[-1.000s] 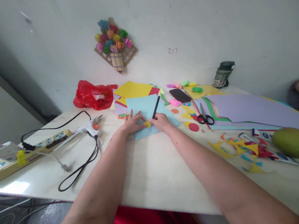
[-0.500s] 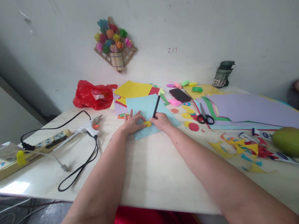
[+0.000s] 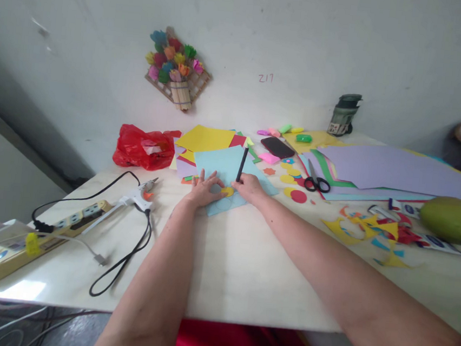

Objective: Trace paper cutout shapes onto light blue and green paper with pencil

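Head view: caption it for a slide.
Left hand pins a yellow circle on blue paper; right hand holds a black pen.

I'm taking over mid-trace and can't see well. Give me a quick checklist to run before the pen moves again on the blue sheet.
1. Left hand pressing flat on the blue sheet: ok.
2. Yellow circle lying on the sheet between both hands: ok.
3. Right hand gripping the black pen, pen nearly upright: ok.
4. Pen tip touching the circle's edge: cannot tell, fingers hide it.
5. Scissors lying apart from the hands, to the right: ok.
6. Glue gun and its cord away from the sheet, to the left: ok.
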The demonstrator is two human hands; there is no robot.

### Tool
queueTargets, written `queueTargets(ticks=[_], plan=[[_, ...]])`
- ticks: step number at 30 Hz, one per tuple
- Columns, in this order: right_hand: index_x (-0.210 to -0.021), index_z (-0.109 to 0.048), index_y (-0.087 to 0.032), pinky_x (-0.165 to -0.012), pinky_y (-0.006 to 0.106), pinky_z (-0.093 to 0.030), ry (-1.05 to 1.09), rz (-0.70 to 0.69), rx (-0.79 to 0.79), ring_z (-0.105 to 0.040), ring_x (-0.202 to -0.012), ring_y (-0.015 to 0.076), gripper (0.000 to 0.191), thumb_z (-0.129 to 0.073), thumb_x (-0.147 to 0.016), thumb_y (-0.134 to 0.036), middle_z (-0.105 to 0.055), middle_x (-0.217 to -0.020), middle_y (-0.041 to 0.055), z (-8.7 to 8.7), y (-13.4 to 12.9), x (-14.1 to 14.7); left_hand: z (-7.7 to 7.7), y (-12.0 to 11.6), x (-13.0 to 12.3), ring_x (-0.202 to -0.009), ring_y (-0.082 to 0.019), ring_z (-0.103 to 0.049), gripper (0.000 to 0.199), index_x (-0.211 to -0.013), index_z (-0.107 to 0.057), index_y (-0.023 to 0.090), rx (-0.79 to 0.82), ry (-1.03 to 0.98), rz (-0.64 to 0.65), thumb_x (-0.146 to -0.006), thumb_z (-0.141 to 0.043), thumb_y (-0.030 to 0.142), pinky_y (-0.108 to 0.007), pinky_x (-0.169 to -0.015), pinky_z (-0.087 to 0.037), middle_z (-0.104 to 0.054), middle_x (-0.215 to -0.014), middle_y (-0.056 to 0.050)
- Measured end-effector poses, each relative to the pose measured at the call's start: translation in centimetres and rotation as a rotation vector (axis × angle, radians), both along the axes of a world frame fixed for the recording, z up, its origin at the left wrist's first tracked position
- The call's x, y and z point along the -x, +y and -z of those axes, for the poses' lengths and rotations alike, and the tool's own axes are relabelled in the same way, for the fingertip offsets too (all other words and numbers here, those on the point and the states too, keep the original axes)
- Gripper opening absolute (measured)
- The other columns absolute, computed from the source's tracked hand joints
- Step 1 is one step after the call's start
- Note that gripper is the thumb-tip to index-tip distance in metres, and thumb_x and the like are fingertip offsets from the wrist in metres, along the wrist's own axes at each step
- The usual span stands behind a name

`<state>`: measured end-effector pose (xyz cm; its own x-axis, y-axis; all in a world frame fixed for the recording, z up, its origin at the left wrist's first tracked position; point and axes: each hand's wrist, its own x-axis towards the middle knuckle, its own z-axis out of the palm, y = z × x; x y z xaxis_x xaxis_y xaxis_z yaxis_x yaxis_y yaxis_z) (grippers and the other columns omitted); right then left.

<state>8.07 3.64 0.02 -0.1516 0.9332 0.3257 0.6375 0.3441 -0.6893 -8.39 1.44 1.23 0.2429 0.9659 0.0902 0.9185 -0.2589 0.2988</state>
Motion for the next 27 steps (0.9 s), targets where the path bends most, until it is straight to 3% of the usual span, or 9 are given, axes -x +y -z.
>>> queueTargets(ticks=[8,17,27], plan=[[-0.067,-0.059,-0.015,-0.050,0.018,-0.034,0.003,0.021,0.008,-0.049,-0.056,0.0100,0.019,-0.051,-0.065,-0.032,-0.058,-0.062,0.0017,0.0,0.0,0.0,0.0,0.1,0.0,-0.121,-0.026,0.009,0.034,-0.091,-0.051,0.033,0.001,0.007,-0.003,-0.065,-0.049,0.054,-0.052,-0.094,0.004,-0.021,-0.134,0.009],[-0.071,-0.061,-0.017,-0.056,0.019,-0.037,0.150,0.008,-0.074,-0.052,-0.060,0.0101,0.022,-0.052,-0.066,-0.037,-0.061,-0.064,0.0011,1.0,0.9,0.0,0.0,0.1,0.1,-0.121,-0.026,0.009,0.033,-0.090,-0.051,0.033,0.002,-0.004,0.003,-0.064,-0.049,0.054,-0.052,-0.094,0.004,-0.020,-0.134,0.008],[-0.070,-0.062,-0.016,-0.055,0.018,-0.038,0.122,-0.010,-0.071,-0.055,-0.062,0.0106,0.023,-0.053,-0.066,-0.037,-0.063,-0.067,0.0028,1.1,1.0,0.1,-0.1,0.0,-0.1,-0.121,-0.027,0.010,0.034,-0.091,-0.051,0.033,0.007,-0.002,0.009,-0.065,-0.048,0.054,-0.053,-0.093,0.003,-0.020,-0.134,0.008]])
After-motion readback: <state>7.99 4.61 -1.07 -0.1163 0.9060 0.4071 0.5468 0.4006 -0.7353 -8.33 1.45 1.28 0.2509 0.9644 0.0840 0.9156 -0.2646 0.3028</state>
